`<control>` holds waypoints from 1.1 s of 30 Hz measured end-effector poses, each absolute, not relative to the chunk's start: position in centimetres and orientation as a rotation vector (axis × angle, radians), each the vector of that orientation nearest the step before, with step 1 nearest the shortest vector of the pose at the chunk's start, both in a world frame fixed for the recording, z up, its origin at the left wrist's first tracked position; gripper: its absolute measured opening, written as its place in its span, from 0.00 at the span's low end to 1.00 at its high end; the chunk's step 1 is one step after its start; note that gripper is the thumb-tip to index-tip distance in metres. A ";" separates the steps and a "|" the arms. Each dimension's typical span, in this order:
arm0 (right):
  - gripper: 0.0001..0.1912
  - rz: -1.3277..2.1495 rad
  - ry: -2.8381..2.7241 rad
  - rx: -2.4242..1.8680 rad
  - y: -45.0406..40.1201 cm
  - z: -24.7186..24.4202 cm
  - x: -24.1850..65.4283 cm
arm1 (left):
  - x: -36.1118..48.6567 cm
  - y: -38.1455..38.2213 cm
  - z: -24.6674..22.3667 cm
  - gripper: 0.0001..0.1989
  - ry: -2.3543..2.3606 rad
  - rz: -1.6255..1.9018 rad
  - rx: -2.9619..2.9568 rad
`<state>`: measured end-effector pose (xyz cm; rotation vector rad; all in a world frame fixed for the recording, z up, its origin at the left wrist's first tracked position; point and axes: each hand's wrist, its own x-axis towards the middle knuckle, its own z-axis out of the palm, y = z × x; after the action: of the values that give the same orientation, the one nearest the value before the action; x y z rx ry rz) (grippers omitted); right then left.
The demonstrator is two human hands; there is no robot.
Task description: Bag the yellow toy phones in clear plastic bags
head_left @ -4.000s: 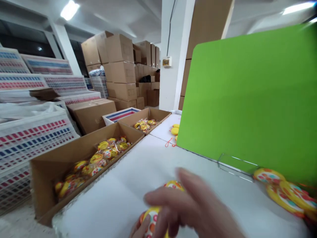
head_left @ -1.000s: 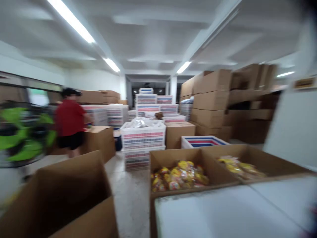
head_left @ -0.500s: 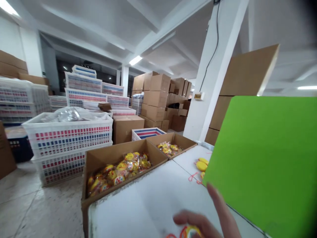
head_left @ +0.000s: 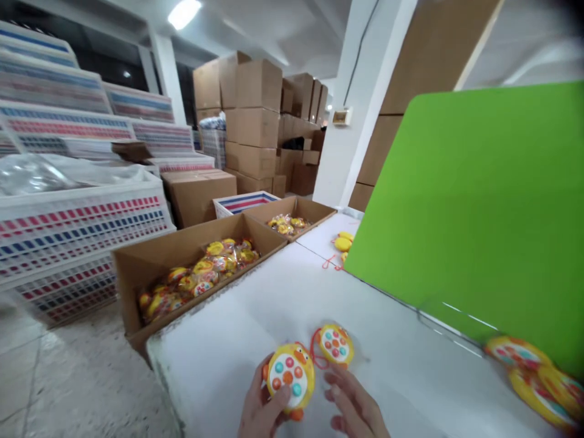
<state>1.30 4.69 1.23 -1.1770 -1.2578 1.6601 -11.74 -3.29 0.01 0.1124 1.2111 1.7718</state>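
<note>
Half a second ago only some fingers and part of a toy showed at the bottom edge; now both your hands are in view, lower centre. Your left hand (head_left: pixel 258 413) grips a duck toy (head_left: pixel 292 377), buttons showing. Your right hand (head_left: pixel 358 404) has its fingers apart, by a second toy (head_left: pixel 335 344) on the desk (head_left: pixel 228 340); contact is unclear. So one toy is held, the other ungripped.
</note>
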 end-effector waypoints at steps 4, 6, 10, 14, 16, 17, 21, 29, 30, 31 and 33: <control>0.27 1.896 -1.156 -1.039 3.8 0.3 1.1 | -9.9 -2.6 -0.2 0.38 1.153 1.742 0.207; 0.25 1.891 -1.197 -0.932 3.8 0.3 1.1 | -9.3 -2.7 -0.4 0.36 1.180 1.716 0.275; 0.23 1.774 -1.304 -0.909 4.0 0.5 2.0 | -8.8 -2.9 -0.3 0.40 1.250 1.600 0.380; 0.25 1.705 -1.282 -1.020 3.6 0.6 2.8 | -8.6 -2.6 0.5 0.41 1.237 1.635 0.454; 0.26 1.666 -1.255 -1.082 3.4 0.4 3.0 | -8.4 -2.5 0.7 0.40 1.240 1.589 0.511; 0.27 1.658 -1.252 -1.094 3.3 0.2 3.0 | -8.3 -2.5 0.7 0.41 1.230 1.565 0.537; 0.24 1.633 -1.226 -1.126 2.9 -0.5 3.2 | -8.0 -2.7 0.6 0.42 1.197 1.544 0.560; 0.33 1.765 -1.253 -0.856 2.3 -0.6 3.2 | -8.8 -2.8 0.1 0.40 1.208 1.467 0.519; 0.34 1.749 -1.272 -0.876 2.2 -0.8 3.2 | -8.8 -2.9 -0.2 0.41 1.265 1.442 0.443; 0.36 1.731 -1.289 -0.886 2.2 -1.0 3.3 | -8.9 -2.9 -0.6 0.42 1.336 1.433 0.342; 0.37 1.703 -1.304 -0.868 2.0 -1.6 3.3 | -8.8 -3.0 -1.2 0.46 1.454 1.456 0.167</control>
<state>3.28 2.00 -1.58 -0.8679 -1.3039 1.7029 -8.81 -3.04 -1.17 0.1672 1.4536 1.4564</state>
